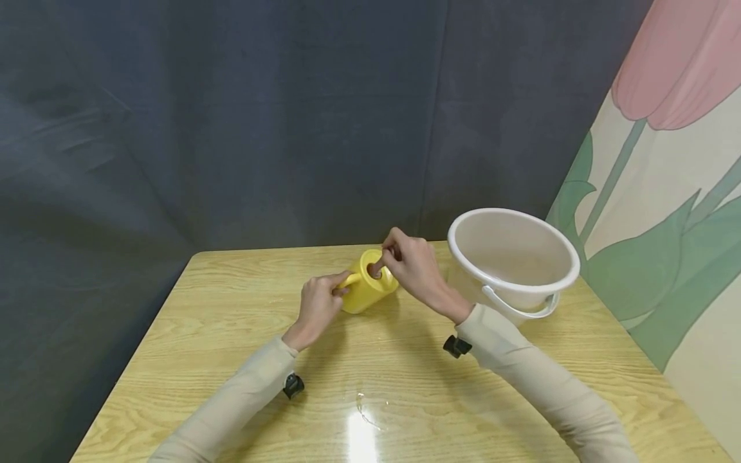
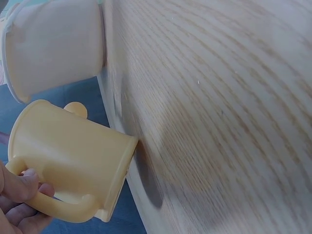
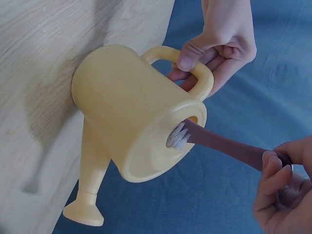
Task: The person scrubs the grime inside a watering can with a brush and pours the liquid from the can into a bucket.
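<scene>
A yellow watering can (image 1: 366, 297) is tilted over the table, its top opening turned toward my right hand. My left hand (image 1: 317, 307) grips the can's handle (image 2: 68, 208), fingers curled round it. In the right wrist view the can's spout (image 3: 90, 170) points down, ending in a flared head. My right hand (image 1: 418, 267) pinches the end of a brown-handled brush (image 3: 229, 147). The brush's white bristles (image 3: 179, 136) are at the round opening in the can's top, partly inside it. The can's inside is hidden.
A white bucket (image 1: 570, 265) with its handle hanging down in front stands at the table's back right. The wooden table (image 1: 231, 321) has small wet spots near its front. A dark curtain (image 1: 289, 128) hangs behind; a wall painted with tulips (image 1: 683, 257) borders the right.
</scene>
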Tool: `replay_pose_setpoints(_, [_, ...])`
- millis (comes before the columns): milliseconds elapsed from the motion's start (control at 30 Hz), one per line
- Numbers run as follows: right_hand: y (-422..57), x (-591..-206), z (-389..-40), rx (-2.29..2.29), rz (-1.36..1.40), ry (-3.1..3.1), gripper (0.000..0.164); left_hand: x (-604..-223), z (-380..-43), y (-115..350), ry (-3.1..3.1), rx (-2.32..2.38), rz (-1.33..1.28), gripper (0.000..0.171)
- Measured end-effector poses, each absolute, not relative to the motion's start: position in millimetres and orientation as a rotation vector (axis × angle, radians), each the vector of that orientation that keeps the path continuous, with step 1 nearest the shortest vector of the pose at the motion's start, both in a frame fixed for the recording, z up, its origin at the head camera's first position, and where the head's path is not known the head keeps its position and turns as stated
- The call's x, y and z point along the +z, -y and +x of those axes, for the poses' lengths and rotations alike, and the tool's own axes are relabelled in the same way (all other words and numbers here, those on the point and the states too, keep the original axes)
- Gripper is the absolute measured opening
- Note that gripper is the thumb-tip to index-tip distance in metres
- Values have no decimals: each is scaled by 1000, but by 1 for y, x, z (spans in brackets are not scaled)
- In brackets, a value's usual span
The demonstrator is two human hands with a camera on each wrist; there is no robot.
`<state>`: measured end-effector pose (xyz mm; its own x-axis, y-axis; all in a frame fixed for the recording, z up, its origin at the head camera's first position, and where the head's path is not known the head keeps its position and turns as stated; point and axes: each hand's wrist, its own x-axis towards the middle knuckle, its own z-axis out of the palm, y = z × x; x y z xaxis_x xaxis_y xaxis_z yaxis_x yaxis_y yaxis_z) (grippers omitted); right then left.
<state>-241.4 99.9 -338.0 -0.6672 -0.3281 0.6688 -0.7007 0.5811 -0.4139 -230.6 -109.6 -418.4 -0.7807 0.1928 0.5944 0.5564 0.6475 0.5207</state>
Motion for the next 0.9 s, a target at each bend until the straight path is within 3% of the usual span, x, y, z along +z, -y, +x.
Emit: replay_pose_setpoints(900, [-110, -325, -241, 966, 761, 2256, 10, -419, -231, 111, 2390, -973, -585, 36])
